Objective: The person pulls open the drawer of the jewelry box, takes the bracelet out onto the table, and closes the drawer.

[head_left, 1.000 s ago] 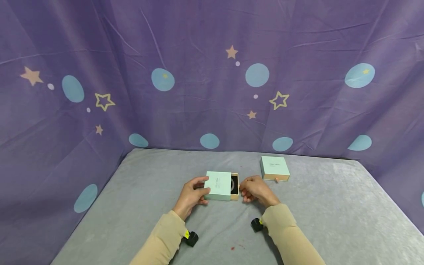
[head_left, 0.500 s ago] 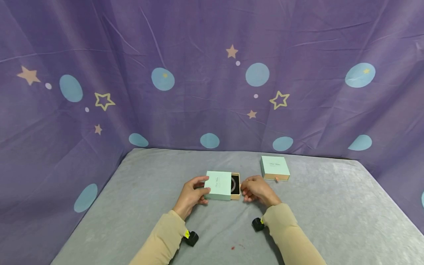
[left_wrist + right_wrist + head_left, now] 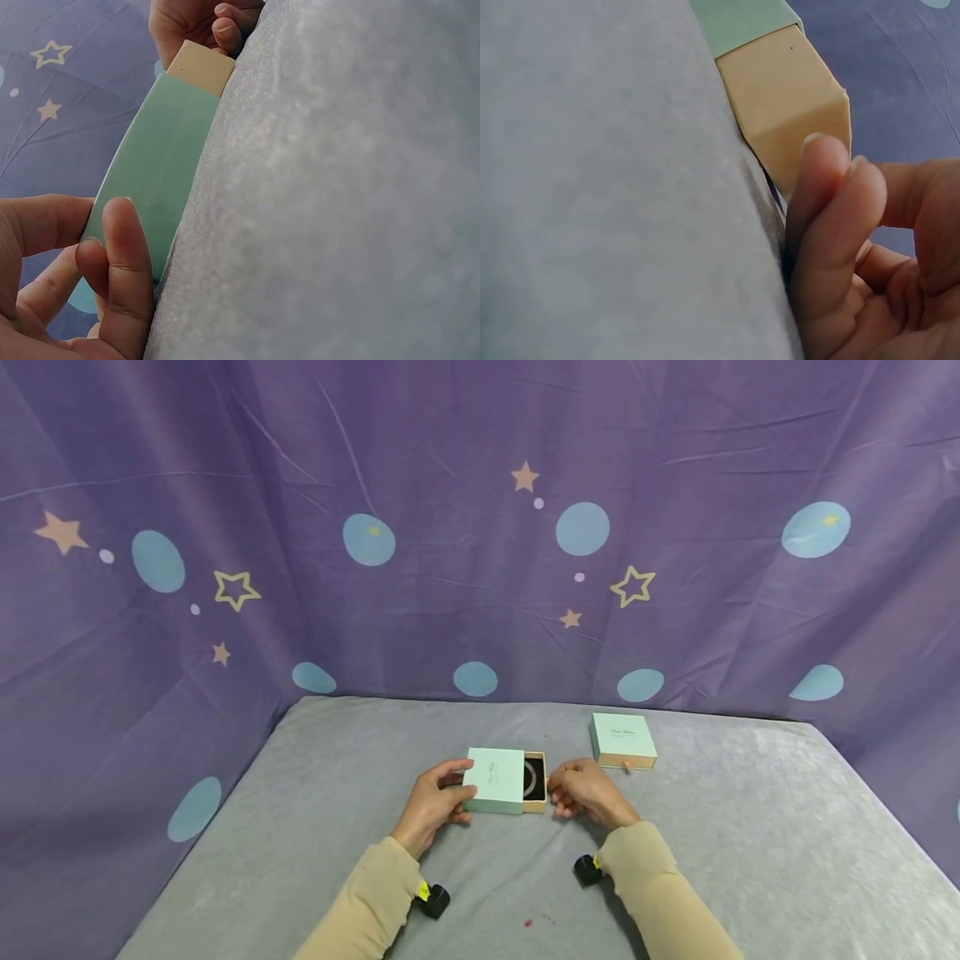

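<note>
A mint-green drawer box [image 3: 495,775] with small dark print lies flat on the table in the head view. My left hand [image 3: 433,800] grips its left end between thumb and fingers. Out of the right end sticks the tan drawer [image 3: 535,807], lined in black, with part of a pale ring-shaped bangle [image 3: 533,775] showing inside. The rest of the bangle is under the sleeve. At the drawer's outer end my right hand [image 3: 591,795] has thumb and index finger together at the pull tab, mostly hidden by the fingers. In the right wrist view, the other fingers [image 3: 832,240] are curled beside the drawer's end.
A second mint-green box [image 3: 624,737], closed, with an orange pull tab, lies farther back to the right. Grey cloth [image 3: 300,827] covers the table. A purple patterned curtain [image 3: 480,527] hangs behind. Black wrist cameras [image 3: 433,902] sit under both sleeves.
My right hand has moved slightly to the right and the drawer has slid farther out with it, showing more of the bangle. The left hand and the sleeve have stayed put.
</note>
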The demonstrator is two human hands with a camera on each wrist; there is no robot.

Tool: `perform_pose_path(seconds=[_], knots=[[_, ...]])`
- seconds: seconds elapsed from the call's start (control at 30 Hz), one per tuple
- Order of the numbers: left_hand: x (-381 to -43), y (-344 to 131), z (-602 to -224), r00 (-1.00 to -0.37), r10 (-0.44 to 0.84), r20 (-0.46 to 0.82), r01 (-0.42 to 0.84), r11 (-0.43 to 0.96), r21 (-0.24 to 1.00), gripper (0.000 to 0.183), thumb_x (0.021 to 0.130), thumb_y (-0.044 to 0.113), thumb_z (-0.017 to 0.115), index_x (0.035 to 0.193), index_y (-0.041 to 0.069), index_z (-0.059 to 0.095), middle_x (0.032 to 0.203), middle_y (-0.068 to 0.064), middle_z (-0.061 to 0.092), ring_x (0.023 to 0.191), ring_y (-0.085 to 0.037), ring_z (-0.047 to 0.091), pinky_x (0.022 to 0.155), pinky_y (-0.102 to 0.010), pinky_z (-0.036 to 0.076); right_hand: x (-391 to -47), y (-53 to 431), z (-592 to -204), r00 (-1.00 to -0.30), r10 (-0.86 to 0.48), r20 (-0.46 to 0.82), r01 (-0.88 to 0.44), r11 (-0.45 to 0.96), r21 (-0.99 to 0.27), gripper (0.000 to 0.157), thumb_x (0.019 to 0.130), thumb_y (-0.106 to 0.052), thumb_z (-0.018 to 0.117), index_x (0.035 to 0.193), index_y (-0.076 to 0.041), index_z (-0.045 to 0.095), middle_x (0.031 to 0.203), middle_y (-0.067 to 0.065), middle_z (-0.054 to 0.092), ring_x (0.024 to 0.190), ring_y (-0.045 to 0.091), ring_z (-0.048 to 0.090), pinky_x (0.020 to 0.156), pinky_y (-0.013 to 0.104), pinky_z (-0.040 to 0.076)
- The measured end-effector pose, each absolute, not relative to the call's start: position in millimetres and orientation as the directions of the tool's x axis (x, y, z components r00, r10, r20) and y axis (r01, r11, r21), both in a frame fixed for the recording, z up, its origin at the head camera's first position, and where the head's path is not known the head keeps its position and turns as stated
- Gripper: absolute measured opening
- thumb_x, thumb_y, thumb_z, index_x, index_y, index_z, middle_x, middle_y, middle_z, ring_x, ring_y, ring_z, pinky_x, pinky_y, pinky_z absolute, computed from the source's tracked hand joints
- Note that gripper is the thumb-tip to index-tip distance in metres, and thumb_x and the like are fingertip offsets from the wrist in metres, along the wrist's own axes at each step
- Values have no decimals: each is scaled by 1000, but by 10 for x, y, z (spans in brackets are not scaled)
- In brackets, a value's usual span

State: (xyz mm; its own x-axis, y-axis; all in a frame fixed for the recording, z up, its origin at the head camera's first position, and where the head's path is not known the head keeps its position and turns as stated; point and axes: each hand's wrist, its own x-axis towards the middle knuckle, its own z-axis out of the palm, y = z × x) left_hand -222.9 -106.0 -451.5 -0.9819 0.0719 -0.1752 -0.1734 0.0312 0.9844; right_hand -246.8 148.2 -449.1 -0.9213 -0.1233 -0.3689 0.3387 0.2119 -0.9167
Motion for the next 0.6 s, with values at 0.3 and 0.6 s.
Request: perform_pose_path(seconds=[0.3, 0.6], knots=[[-2229, -1046, -4514, -982, 66, -179, -177, 34, 984, 46, 83, 1, 71, 127, 10, 61, 114, -20, 50, 54, -15, 47, 53, -35, 58, -2439, 1539, -4494, -927, -116, -358, 334, 182, -925, 9, 86, -3, 57, 81, 3, 63, 63, 10, 58, 44, 14, 55, 43, 26, 51], [-2184, -1052, -4421, -980, 90, -177, -173, 47, 984, 48, 85, -1, 67, 131, 5, 56, 112, -21, 49, 55, -16, 46, 57, -40, 58, -2423, 1579, -4494, -928, -122, -351, 329, 170, -929, 9, 86, -3, 57, 82, 4, 60, 63, 8, 58, 44, 13, 55, 43, 25, 51]])
